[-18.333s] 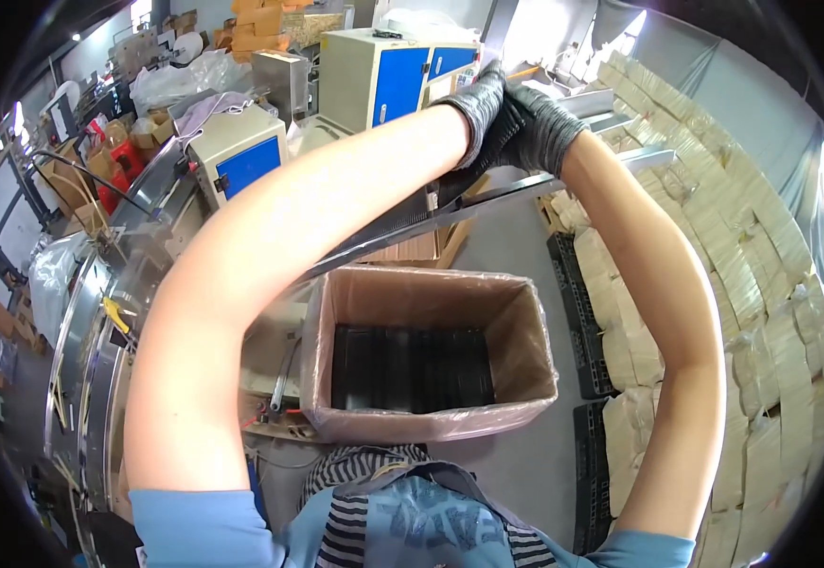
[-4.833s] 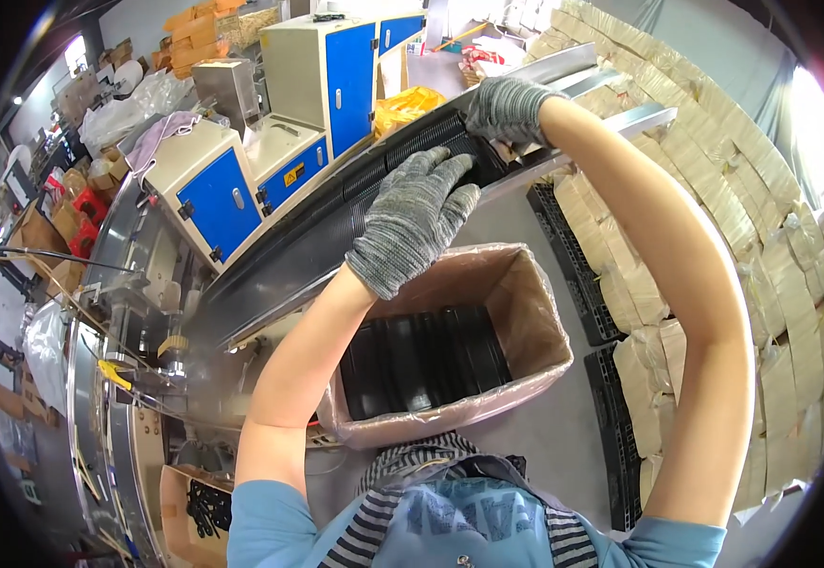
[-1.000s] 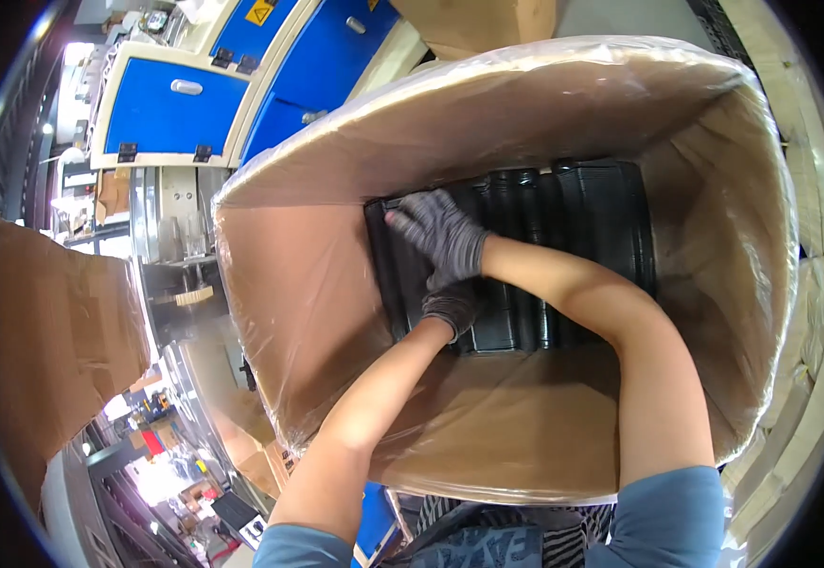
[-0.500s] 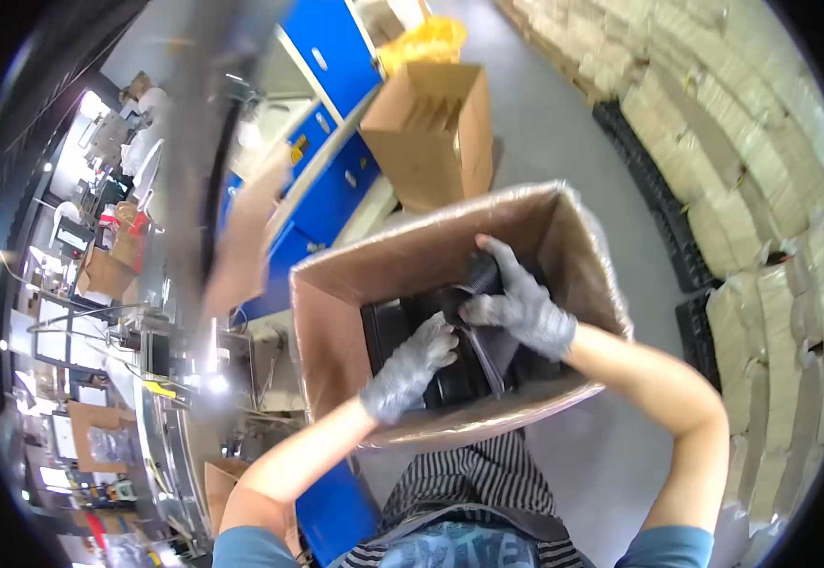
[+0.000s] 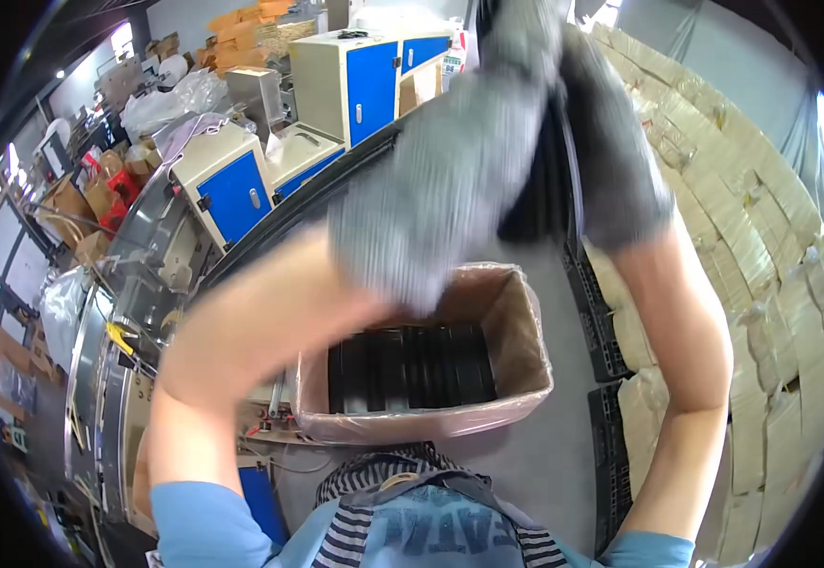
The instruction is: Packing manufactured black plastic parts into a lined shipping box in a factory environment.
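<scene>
Both my hands are raised high in front of me in grey gloves, close to the view and smeared by motion. A black ridged piece (image 5: 537,204) shows between them, and its full shape is hidden by the gloves. My left hand (image 5: 459,156) is closed at its left side, fingers pointing up. Along the piece's right edge, my right hand (image 5: 615,151) is closed too, its fingertips hidden. Below them stands a cardboard box (image 5: 516,402) lined with clear plastic. Several black ridged parts (image 5: 407,369) lie side by side inside it.
Blue-doored cabinets (image 5: 232,204) stand ahead on the left. A long black curved edge (image 5: 289,204) runs before them. Stacked, wrapped cartons (image 5: 724,275) on black pallets (image 5: 611,445) line the right side. A metal-edged workbench (image 5: 90,369) with clutter is at the left.
My hands have risen out of the box, with a black piece now between them. My view has tilted up, so the box sits lower and more of the room shows.
</scene>
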### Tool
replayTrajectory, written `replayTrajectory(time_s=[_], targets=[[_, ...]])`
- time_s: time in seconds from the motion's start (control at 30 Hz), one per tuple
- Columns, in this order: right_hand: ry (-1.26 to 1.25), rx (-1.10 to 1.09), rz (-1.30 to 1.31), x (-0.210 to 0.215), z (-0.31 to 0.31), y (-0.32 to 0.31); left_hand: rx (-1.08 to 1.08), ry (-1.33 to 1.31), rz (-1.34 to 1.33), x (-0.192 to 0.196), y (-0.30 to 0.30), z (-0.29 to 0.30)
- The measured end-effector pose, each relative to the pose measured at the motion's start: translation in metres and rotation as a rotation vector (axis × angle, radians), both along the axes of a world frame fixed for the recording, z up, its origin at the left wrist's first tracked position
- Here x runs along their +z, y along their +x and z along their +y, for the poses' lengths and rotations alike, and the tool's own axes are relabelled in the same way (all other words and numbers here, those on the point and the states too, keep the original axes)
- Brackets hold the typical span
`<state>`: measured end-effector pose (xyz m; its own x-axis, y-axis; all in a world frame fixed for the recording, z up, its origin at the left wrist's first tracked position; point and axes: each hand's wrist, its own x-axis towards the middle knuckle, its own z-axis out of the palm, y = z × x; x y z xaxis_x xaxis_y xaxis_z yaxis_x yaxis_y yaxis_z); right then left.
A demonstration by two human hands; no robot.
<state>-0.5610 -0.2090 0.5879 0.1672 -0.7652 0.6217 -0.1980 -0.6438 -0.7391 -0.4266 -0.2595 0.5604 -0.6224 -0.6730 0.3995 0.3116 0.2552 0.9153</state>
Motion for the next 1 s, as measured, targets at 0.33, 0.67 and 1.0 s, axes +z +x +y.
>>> replayTrajectory(time_s=[0.33,0.67,1.0], targets=[[0.797,0.064,-0.576,0.025,-0.108,0.003,-0.067,0.487,-0.119,0.035,-0.064,-0.092],[0.750,-0.038,0.208,0.049,-0.134,-0.023,-0.284,0.892,0.503,0.004,-0.149,-0.196],[0.031,-0.626,1.719,0.047,-0.116,-0.105,-0.365,1.997,1.434,0.026,-0.071,-0.087]])
